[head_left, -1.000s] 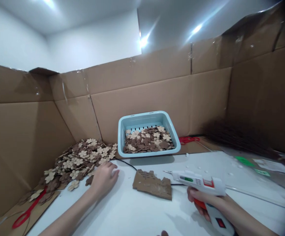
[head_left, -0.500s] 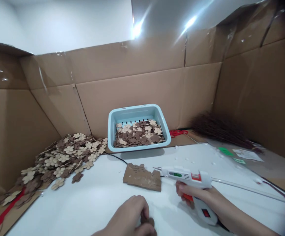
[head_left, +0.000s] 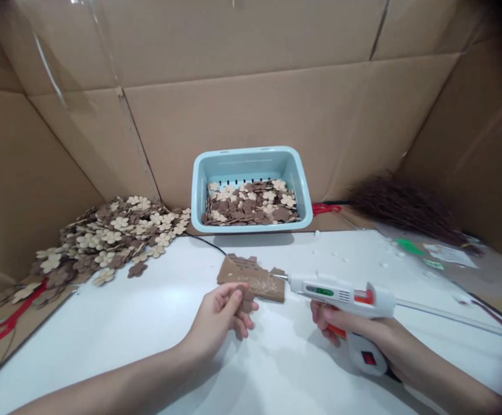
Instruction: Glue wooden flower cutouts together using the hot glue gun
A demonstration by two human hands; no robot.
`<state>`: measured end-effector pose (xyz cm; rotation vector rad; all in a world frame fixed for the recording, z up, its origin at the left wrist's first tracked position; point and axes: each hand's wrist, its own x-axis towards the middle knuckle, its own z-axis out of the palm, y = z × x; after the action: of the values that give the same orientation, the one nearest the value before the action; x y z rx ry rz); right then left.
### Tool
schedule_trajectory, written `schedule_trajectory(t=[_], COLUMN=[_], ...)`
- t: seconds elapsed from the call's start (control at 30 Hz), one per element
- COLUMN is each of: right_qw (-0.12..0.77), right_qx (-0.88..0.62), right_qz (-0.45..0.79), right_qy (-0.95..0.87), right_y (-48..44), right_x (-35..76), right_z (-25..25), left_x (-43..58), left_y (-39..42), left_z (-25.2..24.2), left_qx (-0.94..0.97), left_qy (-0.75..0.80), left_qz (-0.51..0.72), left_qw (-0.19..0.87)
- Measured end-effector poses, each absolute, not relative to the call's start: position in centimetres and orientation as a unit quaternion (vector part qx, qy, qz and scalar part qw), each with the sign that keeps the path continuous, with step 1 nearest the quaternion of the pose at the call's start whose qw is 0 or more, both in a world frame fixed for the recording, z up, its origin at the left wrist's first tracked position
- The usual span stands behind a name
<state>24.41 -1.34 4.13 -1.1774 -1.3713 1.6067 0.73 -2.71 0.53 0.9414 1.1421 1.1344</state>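
Observation:
Between thumb and fingers, my left hand (head_left: 220, 311) pinches a brown flower-shaped piece (head_left: 245, 295), just in front of a torn cardboard scrap (head_left: 255, 282). My right hand (head_left: 346, 323) is wrapped round the handle of a white hot glue gun (head_left: 341, 294), with fingers by its orange trigger. The gun's metal nozzle points left, over the right part of the scrap. A clear glue stick (head_left: 449, 317) extends from the gun's back. Dried glue marks show on the scrap.
A light blue basket (head_left: 251, 228) holds brown and cream flower pieces. More lie in a pile (head_left: 116, 236) at the left, near red scissors (head_left: 11, 323). Other red scissors (head_left: 327, 208), dark twigs (head_left: 406, 213) and green labels (head_left: 410, 246) are at the back right. Cardboard walls surround the table.
My left hand has moved up and forward to the scrap, bringing the brown piece into clearer view. The view has tilted down. My right hand still holds the glue gun, its nozzle now over the scrap.

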Motion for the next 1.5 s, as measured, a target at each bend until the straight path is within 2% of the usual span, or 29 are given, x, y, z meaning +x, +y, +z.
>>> schedule_trajectory(t=[0.23,0.47,0.97,1.5], right_qw=[0.276,0.239,0.239,0.207], right_qx=[-0.516,-0.535,-0.596,-0.59], right_qz=[0.558,0.565,0.562,0.54], right_qy=[-0.588,-0.582,-0.521,-0.563], right_y=[-2.2,-2.3,-2.7,-2.6], right_x=[23.7,23.6,23.1,23.6], right_z=[3.9,3.9,4.4,4.2], left_x=[1.5,1.5,1.4,1.3], left_y=[-3.3,-3.3,-3.4,-3.5], left_z=[0.7,1.1,1.4,1.2], left_qx=[0.377,0.393,0.411,0.411], left_qy=[0.452,0.449,0.486,0.487], left_qz=[0.511,0.483,0.433,0.439], left_qw=[0.626,0.641,0.638,0.634])
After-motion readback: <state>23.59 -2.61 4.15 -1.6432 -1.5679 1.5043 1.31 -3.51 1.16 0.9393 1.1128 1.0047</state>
